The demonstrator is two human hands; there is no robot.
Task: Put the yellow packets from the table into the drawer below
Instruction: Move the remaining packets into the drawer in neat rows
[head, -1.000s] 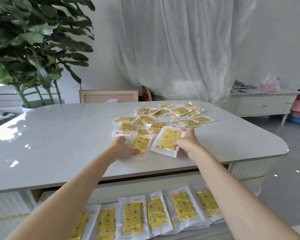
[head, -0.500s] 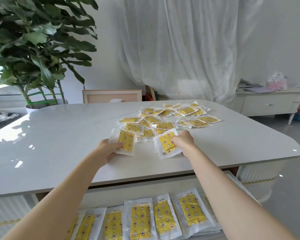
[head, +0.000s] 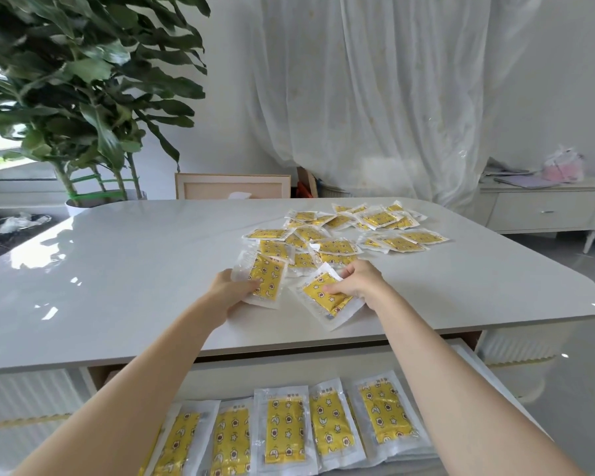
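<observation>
On the table [head: 134,269], left hand [head: 232,292] pinches a packet [head: 268,277], right hand [head: 356,281] a second packet [head: 327,300]; best carried flat into the drawer [head: 474,362].

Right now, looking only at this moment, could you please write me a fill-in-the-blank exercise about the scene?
1. The left hand grips ____ packet, and so does the right hand.
2. The drawer below the table stands ____.
3. Every one of the packets in the drawer has a ____ middle.
Missing words: one; open; yellow.
</observation>
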